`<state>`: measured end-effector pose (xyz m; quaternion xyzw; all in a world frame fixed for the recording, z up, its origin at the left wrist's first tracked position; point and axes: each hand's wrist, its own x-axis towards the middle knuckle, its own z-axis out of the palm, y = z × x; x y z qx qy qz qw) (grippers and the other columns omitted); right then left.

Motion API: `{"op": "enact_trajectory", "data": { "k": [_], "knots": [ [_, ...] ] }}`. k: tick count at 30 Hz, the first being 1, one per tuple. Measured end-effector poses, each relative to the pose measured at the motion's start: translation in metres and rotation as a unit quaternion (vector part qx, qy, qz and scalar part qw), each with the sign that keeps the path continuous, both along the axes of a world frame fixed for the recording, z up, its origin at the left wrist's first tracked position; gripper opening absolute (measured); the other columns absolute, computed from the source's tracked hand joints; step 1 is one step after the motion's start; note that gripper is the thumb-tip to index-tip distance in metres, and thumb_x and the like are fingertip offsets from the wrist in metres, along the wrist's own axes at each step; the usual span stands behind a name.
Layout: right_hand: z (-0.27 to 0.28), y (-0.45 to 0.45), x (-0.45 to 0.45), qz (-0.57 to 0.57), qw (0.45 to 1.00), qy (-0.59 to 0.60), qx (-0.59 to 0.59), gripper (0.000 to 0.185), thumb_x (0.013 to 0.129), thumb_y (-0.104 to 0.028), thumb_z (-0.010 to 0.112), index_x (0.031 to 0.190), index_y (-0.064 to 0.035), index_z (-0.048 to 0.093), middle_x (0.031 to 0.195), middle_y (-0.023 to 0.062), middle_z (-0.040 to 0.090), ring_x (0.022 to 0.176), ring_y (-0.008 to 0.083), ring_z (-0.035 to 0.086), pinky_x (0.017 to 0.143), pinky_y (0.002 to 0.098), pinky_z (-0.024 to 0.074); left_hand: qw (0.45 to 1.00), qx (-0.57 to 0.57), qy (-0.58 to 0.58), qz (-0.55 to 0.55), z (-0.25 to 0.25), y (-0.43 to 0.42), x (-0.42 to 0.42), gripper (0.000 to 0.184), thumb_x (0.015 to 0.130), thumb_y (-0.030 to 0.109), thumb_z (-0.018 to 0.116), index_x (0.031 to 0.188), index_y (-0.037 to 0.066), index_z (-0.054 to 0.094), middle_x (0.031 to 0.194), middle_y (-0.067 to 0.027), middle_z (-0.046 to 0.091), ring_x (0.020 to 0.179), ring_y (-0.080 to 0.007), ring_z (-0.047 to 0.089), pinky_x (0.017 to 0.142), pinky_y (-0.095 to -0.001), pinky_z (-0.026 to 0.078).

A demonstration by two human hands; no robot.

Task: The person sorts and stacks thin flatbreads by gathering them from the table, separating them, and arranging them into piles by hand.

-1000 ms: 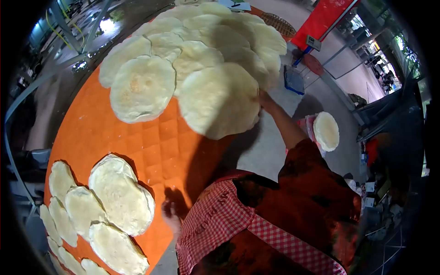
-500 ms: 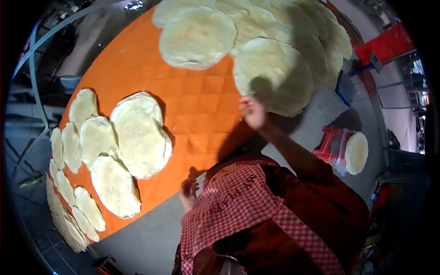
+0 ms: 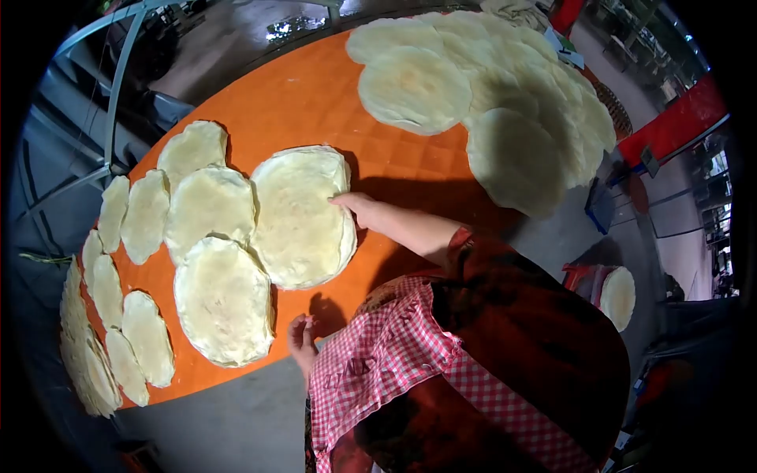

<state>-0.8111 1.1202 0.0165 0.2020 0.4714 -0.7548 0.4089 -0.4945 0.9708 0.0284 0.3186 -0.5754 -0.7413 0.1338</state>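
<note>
My right hand (image 3: 355, 206) reaches across to the right edge of a stack of round, pale flatbreads (image 3: 300, 229). Its fingers are closed at the edge of the top flatbread; the thumb's grip is partly hidden. My left hand (image 3: 300, 337) is held low near the table's front edge, beside my apron. Its fingers are loosely bent and apart, with nothing seen in them. Just left of that hand lies another flatbread stack (image 3: 223, 303), and behind it a third stack (image 3: 210, 209).
Smaller-looking flatbreads (image 3: 147, 339) cover the left side of the orange table (image 3: 276, 87). Many thin flatbreads (image 3: 516, 158) overlap at the far right, over the table's edge. A red stool (image 3: 579, 277) with a round flatbread (image 3: 617, 298) stands on the floor at right.
My right hand has moved left, from beside the overlapping flatbreads to the edge of the middle stack. The view has turned left. My left hand stays low near the apron.
</note>
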Motion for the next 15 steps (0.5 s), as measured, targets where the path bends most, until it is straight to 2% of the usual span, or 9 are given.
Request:
{"op": "enact_trajectory", "data": {
  "k": [1, 4, 5, 6, 7, 8, 10, 13, 15],
  "knots": [
    [-0.001, -0.005, -0.006, -0.03, 0.998, 0.026, 0.038, 0.035, 0.077, -0.012, 0.069, 0.107, 0.0044, 0.061, 0.098, 0.0159, 0.066, 0.089, 0.031, 0.065, 0.077, 0.048, 0.0529, 0.999, 0.012, 0.025, 0.017, -0.005, -0.004, -0.001, 0.012, 0.09, 0.006, 0.06, 0.102, 0.004, 0.06, 0.096, -0.005, 0.063, 0.087, -0.0123, 0.059, 0.074, -0.0248, 0.048],
    [0.011, -0.017, -0.033, 0.037, 0.967, 0.182, 0.176, 0.035, 0.074, -0.008, 0.069, 0.107, 0.0027, 0.062, 0.101, 0.0155, 0.066, 0.088, 0.0308, 0.066, 0.081, 0.0427, 0.0539, 0.999, 0.02, 0.026, -0.02, -0.019, -0.029, -0.005, 0.02, 0.09, 0.006, 0.059, 0.109, 0.001, 0.057, 0.101, -0.008, 0.063, 0.095, -0.0155, 0.059, 0.084, -0.03, 0.048],
    [0.026, -0.026, -0.045, 0.069, 0.917, 0.314, 0.236, 0.031, 0.07, -0.006, 0.07, 0.1, 0.0013, 0.066, 0.093, 0.0146, 0.068, 0.084, 0.027, 0.067, 0.08, 0.036, 0.0542, 0.999, 0.021, 0.025, -0.027, -0.004, -0.03, -0.013, 0.022, 0.09, 0.009, 0.06, 0.11, 0.001, 0.056, 0.101, -0.0077, 0.062, 0.096, -0.015, 0.058, 0.084, -0.0289, 0.047],
    [0.042, -0.029, -0.06, 0.131, 0.854, 0.391, 0.317, 0.029, 0.068, -0.008, 0.07, 0.096, -0.0013, 0.068, 0.087, 0.013, 0.069, 0.082, 0.0231, 0.067, 0.077, 0.0338, 0.0535, 0.999, 0.022, 0.026, -0.03, 0.008, -0.031, -0.022, 0.022, 0.09, 0.01, 0.06, 0.11, 0.001, 0.056, 0.101, -0.0078, 0.063, 0.096, -0.0151, 0.059, 0.083, -0.0287, 0.047],
    [0.031, -0.039, -0.094, 0.142, 0.816, 0.459, 0.321, 0.031, 0.068, -0.011, 0.07, 0.097, -0.0019, 0.068, 0.083, 0.0127, 0.069, 0.079, 0.0226, 0.067, 0.073, 0.034, 0.0528, 0.999, 0.024, 0.026, -0.034, 0.018, -0.033, -0.032, 0.022, 0.091, 0.011, 0.06, 0.11, 0.002, 0.056, 0.101, -0.0079, 0.063, 0.095, -0.0152, 0.059, 0.083, -0.0284, 0.047],
    [0.062, -0.053, -0.109, 0.136, 0.781, 0.505, 0.343, 0.027, 0.071, -0.014, 0.07, 0.095, -0.003, 0.068, 0.081, 0.0119, 0.068, 0.077, 0.0221, 0.066, 0.07, 0.0346, 0.0519, 0.999, 0.025, 0.025, -0.039, 0.024, -0.034, -0.042, 0.022, 0.091, 0.012, 0.06, 0.111, 0.002, 0.056, 0.101, -0.008, 0.063, 0.095, -0.0152, 0.059, 0.082, -0.0282, 0.048],
    [0.14, -0.07, -0.128, 0.144, 0.767, 0.563, 0.271, 0.024, 0.075, -0.017, 0.068, 0.094, -0.0024, 0.067, 0.081, 0.0118, 0.068, 0.078, 0.0217, 0.066, 0.071, 0.0354, 0.0516, 0.992, 0.088, 0.055, -0.066, 0.027, -0.04, -0.065, 0.024, 0.092, 0.015, 0.057, 0.113, 0.003, 0.054, 0.104, -0.0105, 0.062, 0.095, -0.0184, 0.06, 0.079, -0.0296, 0.05],
    [0.269, -0.078, -0.086, 0.244, 0.595, 0.693, 0.325, 0.021, 0.08, -0.017, 0.063, 0.096, -0.0027, 0.065, 0.084, 0.0107, 0.067, 0.079, 0.027, 0.065, 0.072, 0.0386, 0.0506, 0.962, 0.237, 0.106, -0.079, 0.037, -0.048, -0.103, 0.03, 0.093, 0.023, 0.056, 0.117, 0.005, 0.051, 0.113, -0.0143, 0.058, 0.099, -0.0229, 0.06, 0.081, -0.0319, 0.052],
    [0.309, -0.07, -0.048, 0.329, 0.449, 0.742, 0.374, 0.02, 0.081, -0.015, 0.061, 0.098, -0.004, 0.065, 0.087, 0.0104, 0.066, 0.08, 0.0303, 0.064, 0.071, 0.041, 0.0501, 0.912, 0.375, 0.149, -0.08, 0.029, -0.051, -0.127, 0.037, 0.093, 0.031, 0.055, 0.12, 0.006, 0.049, 0.123, -0.0179, 0.054, 0.107, -0.0272, 0.058, 0.085, -0.0342, 0.052]
  ]
}}
